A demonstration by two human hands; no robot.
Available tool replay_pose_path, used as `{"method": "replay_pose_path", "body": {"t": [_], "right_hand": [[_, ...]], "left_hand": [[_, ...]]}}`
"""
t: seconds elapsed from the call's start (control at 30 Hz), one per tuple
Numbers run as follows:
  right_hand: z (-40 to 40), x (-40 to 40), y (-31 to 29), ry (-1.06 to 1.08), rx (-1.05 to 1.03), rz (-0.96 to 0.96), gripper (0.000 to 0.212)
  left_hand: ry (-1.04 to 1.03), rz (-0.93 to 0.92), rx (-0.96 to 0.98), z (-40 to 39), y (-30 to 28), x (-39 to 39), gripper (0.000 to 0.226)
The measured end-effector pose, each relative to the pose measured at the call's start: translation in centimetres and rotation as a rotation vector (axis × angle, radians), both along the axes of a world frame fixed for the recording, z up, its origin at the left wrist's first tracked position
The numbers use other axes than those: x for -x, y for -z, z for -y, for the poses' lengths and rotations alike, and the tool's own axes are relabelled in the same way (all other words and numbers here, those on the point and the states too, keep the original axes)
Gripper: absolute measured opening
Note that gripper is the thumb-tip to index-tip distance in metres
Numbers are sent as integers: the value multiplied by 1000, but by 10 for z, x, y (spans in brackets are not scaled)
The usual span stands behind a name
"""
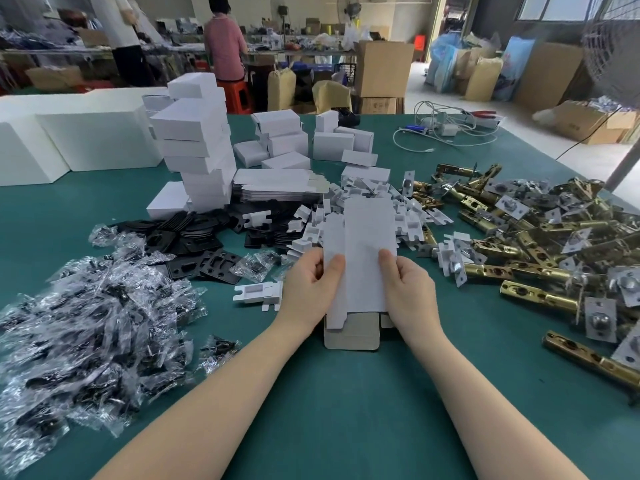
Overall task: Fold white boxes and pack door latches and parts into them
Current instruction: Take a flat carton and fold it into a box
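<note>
Both the left hand (311, 282) and the right hand (407, 287) pinch the flat white cardboard box blank (360, 258) by its long edges; it looks light, thin, easily creased, so edge grips suit.

A workshop room with a pale floor, lit by daylight

You stand at a table with a teal green cloth top (346, 427). Behind it you see a pale concrete floor (433, 95), brown cardboard cartons (382, 69), a red plastic stool (239, 95), long cluttered workbenches (173, 50), a bright window (561, 6) and a round wire fan guard (613, 60).
</note>
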State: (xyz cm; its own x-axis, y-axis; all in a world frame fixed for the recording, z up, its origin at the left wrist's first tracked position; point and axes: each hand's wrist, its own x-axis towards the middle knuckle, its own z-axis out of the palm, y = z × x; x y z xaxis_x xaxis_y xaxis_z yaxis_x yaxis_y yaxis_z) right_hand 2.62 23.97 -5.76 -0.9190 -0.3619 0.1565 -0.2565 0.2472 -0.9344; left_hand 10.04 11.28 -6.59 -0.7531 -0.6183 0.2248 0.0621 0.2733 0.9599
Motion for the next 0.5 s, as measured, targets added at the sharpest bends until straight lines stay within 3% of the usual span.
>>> {"method": "replay_pose_path", "body": {"t": [0.1,0.27,0.5], "right_hand": [[2,-2,-4,3,-32,-53,47],[1,-5,-3,17,-26,-85,49],[2,-4,-3,28,-35,-93,49]], "left_hand": [[-75,-3,90,-9,3,0,41],[-121,-17,223,-8,4,-2,28],[-80,-37,251,-6,4,-2,33]]}}
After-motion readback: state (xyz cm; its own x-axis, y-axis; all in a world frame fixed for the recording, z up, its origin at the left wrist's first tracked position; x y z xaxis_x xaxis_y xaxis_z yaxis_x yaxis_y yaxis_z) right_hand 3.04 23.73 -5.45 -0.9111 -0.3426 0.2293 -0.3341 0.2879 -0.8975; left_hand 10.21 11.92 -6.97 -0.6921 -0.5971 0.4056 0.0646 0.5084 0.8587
